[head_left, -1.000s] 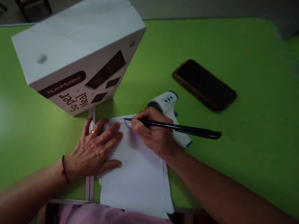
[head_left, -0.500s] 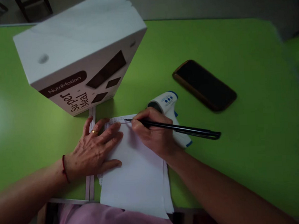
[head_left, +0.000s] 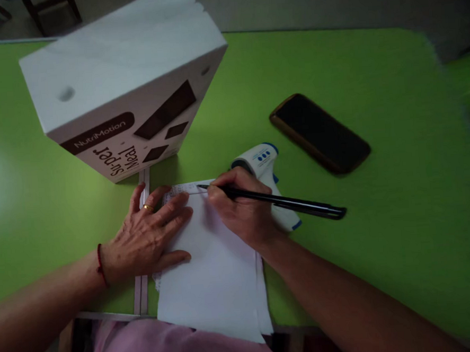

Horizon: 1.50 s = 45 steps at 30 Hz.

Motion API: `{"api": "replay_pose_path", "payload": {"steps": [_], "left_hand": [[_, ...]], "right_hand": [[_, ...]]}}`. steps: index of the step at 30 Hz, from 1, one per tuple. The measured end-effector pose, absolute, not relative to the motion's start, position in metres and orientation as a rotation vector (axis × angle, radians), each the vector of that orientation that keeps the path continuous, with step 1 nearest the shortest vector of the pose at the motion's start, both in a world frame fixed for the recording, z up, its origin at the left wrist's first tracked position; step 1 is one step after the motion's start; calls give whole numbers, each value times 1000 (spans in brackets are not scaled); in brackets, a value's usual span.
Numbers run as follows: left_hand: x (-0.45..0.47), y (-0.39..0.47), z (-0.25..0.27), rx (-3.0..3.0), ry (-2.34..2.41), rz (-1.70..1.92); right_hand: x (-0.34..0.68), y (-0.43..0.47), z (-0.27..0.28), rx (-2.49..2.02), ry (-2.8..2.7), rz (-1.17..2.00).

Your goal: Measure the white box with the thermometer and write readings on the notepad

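Observation:
A white sheet of paper [head_left: 213,283] lies on the green table [head_left: 398,187] at its near edge, with faint writing along its top. My left hand [head_left: 147,237] lies flat on the paper's left side, fingers spread, a gold ring on one finger and a red cord at the wrist. My right hand [head_left: 243,210] grips a black pen [head_left: 288,202], whose tip touches the top line of the paper. A white and blue infrared thermometer [head_left: 263,163] lies just behind my right hand, partly hidden by it.
A large white carton [head_left: 121,82] marked NutriMotion stands at the back left, close to the paper's top. A dark phone [head_left: 320,132] lies face up to the right. A pale strip [head_left: 145,287] runs along the table under my left hand. Chair legs show at the far top left.
The pen tip has shifted very slightly to the right along the top line. My left hand and the paper have stayed put.

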<state>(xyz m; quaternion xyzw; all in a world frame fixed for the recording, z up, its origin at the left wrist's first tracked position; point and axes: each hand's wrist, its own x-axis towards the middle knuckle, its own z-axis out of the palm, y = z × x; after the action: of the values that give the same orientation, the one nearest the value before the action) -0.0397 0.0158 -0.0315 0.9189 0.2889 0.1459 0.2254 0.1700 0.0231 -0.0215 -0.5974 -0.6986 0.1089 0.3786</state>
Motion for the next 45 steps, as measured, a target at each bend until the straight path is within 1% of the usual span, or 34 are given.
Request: {"api": "replay_pose_path", "payload": {"steps": [20, 25, 34, 43, 45], "left_hand": [[-40, 16, -30, 2537, 800, 355], [-40, 16, -30, 2538, 795, 390], [-40, 16, -30, 2534, 798, 396], [-40, 17, -29, 2538, 791, 394], [-40, 16, -30, 2532, 790, 388]], "right_hand": [[173, 22, -22, -1513, -1768, 329], [171, 23, -22, -1503, -1770, 337], [171, 24, -19, -1581, -1786, 361], [173, 19, -19, -1558, -1726, 312], [176, 19, -14, -1558, -1797, 265]]}}
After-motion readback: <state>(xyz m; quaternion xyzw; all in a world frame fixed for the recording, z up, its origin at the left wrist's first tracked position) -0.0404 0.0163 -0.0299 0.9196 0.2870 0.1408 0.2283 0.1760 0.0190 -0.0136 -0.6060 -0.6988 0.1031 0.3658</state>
